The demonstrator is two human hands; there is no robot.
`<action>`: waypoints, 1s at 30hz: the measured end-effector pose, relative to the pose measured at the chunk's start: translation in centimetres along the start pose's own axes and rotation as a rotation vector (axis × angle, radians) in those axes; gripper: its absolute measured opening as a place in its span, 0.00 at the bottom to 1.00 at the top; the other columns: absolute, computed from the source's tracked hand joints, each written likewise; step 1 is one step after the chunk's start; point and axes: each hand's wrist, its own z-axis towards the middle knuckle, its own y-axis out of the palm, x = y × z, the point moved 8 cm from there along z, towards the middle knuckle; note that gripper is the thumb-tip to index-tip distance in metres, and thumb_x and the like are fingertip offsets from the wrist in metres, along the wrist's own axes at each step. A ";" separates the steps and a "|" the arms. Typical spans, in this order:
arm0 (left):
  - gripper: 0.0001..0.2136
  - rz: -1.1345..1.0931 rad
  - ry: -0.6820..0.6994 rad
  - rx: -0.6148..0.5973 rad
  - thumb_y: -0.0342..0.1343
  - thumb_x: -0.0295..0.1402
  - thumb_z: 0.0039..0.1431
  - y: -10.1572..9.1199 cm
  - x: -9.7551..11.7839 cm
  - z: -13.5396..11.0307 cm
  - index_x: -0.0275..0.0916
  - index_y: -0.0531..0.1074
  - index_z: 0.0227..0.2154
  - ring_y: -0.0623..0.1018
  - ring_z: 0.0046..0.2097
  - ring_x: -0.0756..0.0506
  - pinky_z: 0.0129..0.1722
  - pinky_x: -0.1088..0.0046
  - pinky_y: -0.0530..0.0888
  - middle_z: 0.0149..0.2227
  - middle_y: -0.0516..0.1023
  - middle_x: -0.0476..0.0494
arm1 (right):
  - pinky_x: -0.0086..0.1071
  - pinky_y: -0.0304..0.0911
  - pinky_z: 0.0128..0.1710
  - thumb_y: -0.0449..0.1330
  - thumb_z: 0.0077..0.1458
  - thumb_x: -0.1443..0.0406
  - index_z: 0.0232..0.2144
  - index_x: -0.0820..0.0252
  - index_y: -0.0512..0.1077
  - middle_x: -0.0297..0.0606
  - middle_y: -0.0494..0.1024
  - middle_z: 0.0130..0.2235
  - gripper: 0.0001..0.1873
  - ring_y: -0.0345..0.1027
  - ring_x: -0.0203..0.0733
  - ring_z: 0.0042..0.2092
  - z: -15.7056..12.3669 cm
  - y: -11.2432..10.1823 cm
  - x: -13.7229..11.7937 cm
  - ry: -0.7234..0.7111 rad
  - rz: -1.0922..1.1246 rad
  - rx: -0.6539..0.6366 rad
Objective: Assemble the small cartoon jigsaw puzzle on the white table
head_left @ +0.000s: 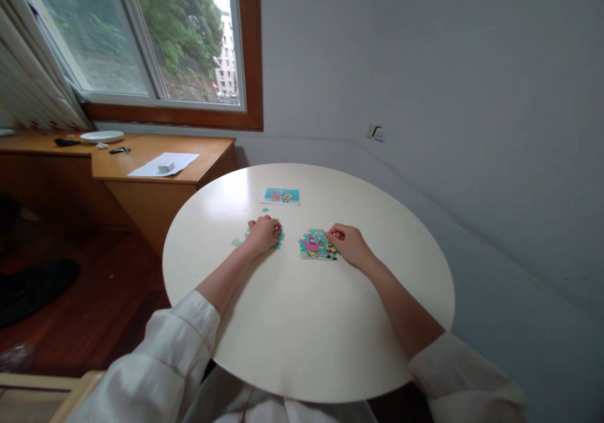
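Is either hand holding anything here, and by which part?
It cannot be told: the left hand is over loose pieces and the right hand is at the right side of the puzzle, but neither grip shows clearly.

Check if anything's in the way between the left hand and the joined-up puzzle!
Nothing visible blocks it: past the loose pieces at the left hand, only a strip of white table lies before the joined-up puzzle.

The single head-worn camera looks forward and down from above the near edge of the round cream-white table [302, 322], its wide view reaching the brown-wood-framed sliding window [136, 36] at upper left and the pale-grey wall [425, 64] beyond
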 end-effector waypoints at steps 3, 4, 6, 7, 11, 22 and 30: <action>0.10 -0.022 0.013 0.010 0.50 0.27 0.49 0.0 0.0 0.0 0.40 0.70 0.35 0.69 0.43 0.42 0.42 0.64 0.59 0.39 0.72 0.42 | 0.27 0.47 0.21 0.54 0.45 0.57 0.20 0.61 0.66 0.28 0.59 0.16 0.13 0.50 0.31 0.21 0.0 0.0 0.2 0.006 0.000 0.001; 0.10 -0.032 0.021 0.015 0.50 0.27 0.49 0.0 0.0 0.0 0.40 0.69 0.36 0.70 0.43 0.42 0.42 0.64 0.59 0.39 0.72 0.43 | 0.27 0.47 0.21 0.54 0.45 0.57 0.20 0.61 0.66 0.28 0.59 0.16 0.13 0.50 0.31 0.21 0.0 0.0 0.2 0.007 0.000 0.001; 0.10 -0.055 0.031 0.020 0.50 0.26 0.49 0.1 0.0 0.0 0.40 0.68 0.36 0.71 0.41 0.44 0.43 0.64 0.59 0.37 0.73 0.44 | 0.27 0.48 0.21 0.54 0.45 0.57 0.20 0.61 0.66 0.28 0.59 0.17 0.13 0.50 0.31 0.21 0.1 0.0 0.3 0.006 -0.001 -0.001; 0.10 -0.068 0.033 0.020 0.50 0.27 0.49 0.1 -0.1 0.0 0.40 0.67 0.36 0.71 0.39 0.45 0.43 0.64 0.59 0.36 0.74 0.46 | 0.27 0.48 0.21 0.54 0.46 0.57 0.20 0.61 0.66 0.28 0.59 0.17 0.13 0.50 0.31 0.21 0.1 0.0 0.3 0.005 -0.002 -0.002; 0.07 -0.138 0.036 0.037 0.49 0.28 0.50 0.1 -0.2 0.1 0.41 0.67 0.33 0.72 0.34 0.48 0.46 0.63 0.60 0.30 0.75 0.49 | 0.27 0.47 0.21 0.54 0.46 0.57 0.20 0.61 0.66 0.28 0.59 0.17 0.13 0.50 0.31 0.21 0.1 -0.1 0.3 0.000 -0.003 -0.004; 0.03 -0.388 0.056 0.146 0.51 0.29 0.49 -1.7 0.2 -0.3 0.37 0.69 0.26 0.72 0.30 0.50 0.37 0.71 0.68 0.26 0.74 0.48 | 0.27 0.47 0.21 0.54 0.46 0.56 0.20 0.61 0.66 0.28 0.59 0.16 0.14 0.50 0.31 0.20 0.1 -0.1 0.4 -0.004 0.011 -0.003; 0.07 -0.539 0.131 -0.002 0.52 0.31 0.47 -0.7 2.4 -1.1 0.35 0.73 0.26 0.73 0.29 0.50 0.30 0.76 0.67 0.26 0.76 0.45 | 0.27 0.47 0.21 0.53 0.46 0.56 0.20 0.61 0.66 0.28 0.59 0.16 0.14 0.50 0.31 0.20 0.3 0.1 0.6 0.004 0.010 -0.013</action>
